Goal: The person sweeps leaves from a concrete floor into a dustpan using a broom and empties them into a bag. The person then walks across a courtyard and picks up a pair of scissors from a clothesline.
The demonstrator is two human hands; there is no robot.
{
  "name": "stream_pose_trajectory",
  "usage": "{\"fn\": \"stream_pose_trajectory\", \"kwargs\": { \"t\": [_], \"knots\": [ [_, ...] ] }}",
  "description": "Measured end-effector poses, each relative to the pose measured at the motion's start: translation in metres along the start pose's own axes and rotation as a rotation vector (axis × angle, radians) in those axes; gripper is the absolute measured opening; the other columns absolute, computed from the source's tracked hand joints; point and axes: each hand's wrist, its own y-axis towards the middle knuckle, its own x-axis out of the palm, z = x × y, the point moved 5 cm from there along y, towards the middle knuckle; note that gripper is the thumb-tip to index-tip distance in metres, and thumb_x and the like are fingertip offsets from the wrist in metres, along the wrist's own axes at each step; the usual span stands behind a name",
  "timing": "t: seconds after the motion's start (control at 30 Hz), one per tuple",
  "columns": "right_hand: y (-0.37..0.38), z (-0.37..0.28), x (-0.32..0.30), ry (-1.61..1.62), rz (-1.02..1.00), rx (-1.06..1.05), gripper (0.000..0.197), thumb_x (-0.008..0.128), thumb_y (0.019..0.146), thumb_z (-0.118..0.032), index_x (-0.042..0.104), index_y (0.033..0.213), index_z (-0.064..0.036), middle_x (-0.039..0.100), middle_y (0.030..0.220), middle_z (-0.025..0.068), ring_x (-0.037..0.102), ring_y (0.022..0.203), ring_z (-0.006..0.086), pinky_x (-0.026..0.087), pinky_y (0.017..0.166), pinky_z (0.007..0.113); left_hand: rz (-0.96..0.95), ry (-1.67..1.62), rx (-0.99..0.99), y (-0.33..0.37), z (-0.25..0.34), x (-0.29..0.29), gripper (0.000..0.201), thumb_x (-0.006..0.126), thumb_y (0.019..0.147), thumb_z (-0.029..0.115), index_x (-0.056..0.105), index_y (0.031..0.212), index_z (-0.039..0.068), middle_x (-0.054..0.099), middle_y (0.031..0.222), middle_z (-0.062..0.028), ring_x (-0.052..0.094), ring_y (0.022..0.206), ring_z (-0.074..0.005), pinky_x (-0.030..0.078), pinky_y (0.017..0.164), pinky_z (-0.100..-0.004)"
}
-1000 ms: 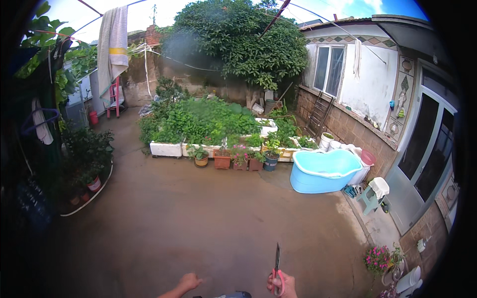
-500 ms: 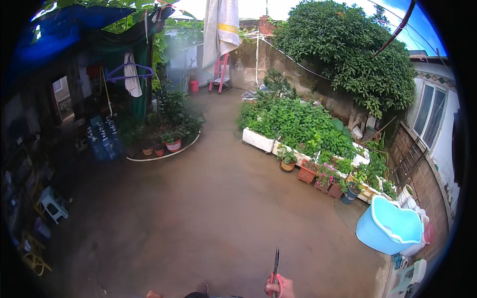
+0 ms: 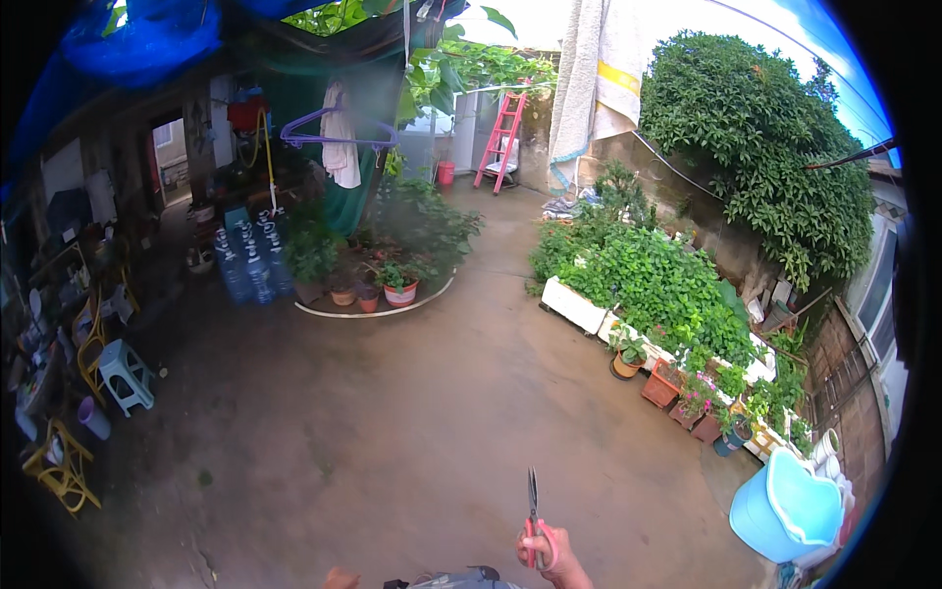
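In my right hand (image 3: 551,553), near the lower edge, is a pair of scissors (image 3: 533,496) with pinkish-red handles. My fingers are wrapped round the handles, and the dark narrow blades point away from me, close together. They touch nothing but the hand. Only a small part of my left hand (image 3: 341,579) shows at the bottom edge, left of my body; its fingers cannot be made out. Brown concrete ground (image 3: 392,422) lies under and ahead of both hands.
Right: white planter boxes (image 3: 574,304) with leafy plants, flowerpots (image 3: 660,387) and a light-blue tub (image 3: 785,506). Left: a pale-blue stool (image 3: 126,376), a yellow chair (image 3: 64,471) and water bottles (image 3: 257,270). A towel (image 3: 594,79) and purple hanger (image 3: 339,137) hang ahead; a red ladder (image 3: 502,142) stands behind.
My view has swung left, so the yard shifts rightward and more of the left side shows. The scissors stay in my right hand, a little higher in the picture.
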Motion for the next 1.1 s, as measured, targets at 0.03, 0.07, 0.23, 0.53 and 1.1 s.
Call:
{"fn": "stream_pose_trajectory", "kwargs": {
  "t": [0.03,0.07,0.23,0.53,1.1],
  "knots": [
    [0.018,-0.005,0.012,-0.049,-0.019,-0.019,0.023,0.073,0.075,-0.012,0.061,0.087,0.0031,0.059,0.075,0.0099,0.057,0.062,0.0172,0.045,0.053,0.030,0.001,-0.015,0.011,0.009,0.009,-0.009,0.023,0.062,0.087,0.023,0.068,0.098,0.004,0.069,0.088,-0.0110,0.068,0.076,-0.0269,0.055,0.064,-0.0413],
    [0.033,-0.010,0.023,-0.097,-0.039,-0.039,0.024,0.073,0.075,-0.014,0.061,0.086,0.0027,0.059,0.074,0.0097,0.057,0.062,0.0168,0.044,0.053,0.029,0.006,-0.029,0.018,0.018,0.018,-0.019,0.023,0.062,0.087,0.023,0.068,0.098,0.004,0.069,0.088,-0.0109,0.068,0.075,-0.0268,0.055,0.064,-0.0412],
    [0.085,-0.039,0.078,-0.375,-0.145,-0.112,0.023,0.074,0.075,-0.016,0.062,0.084,0.0013,0.059,0.068,0.0066,0.056,0.060,0.0134,0.043,0.053,0.026,0.012,-0.087,-0.036,0.049,0.028,-0.052,0.023,0.062,0.087,0.023,0.068,0.099,0.004,0.068,0.087,-0.0104,0.068,0.074,-0.0262,0.055,0.062,-0.0410],
    [0.181,-0.054,0.084,-0.471,-0.214,-0.044,0.023,0.075,0.077,-0.020,0.063,0.082,-0.0013,0.060,0.068,0.0033,0.054,0.058,0.0096,0.041,0.052,0.024,-0.030,-0.195,-0.223,0.082,0.042,-0.055,0.022,0.062,0.088,0.023,0.067,0.099,0.004,0.068,0.086,-0.0094,0.068,0.072,-0.0253,0.055,0.059,-0.0406],
    [0.459,-0.205,-0.026,-0.512,-0.269,-0.005,0.019,0.077,0.074,-0.015,0.062,0.076,-0.0021,0.056,0.060,0.0014,0.051,0.052,0.0081,0.038,0.047,0.024,0.088,-0.611,-0.250,0.194,0.271,0.007,0.020,0.062,0.091,0.022,0.066,0.100,0.004,0.067,0.083,-0.0075,0.068,0.067,-0.0235,0.055,0.053,-0.0399]
  ]
}}
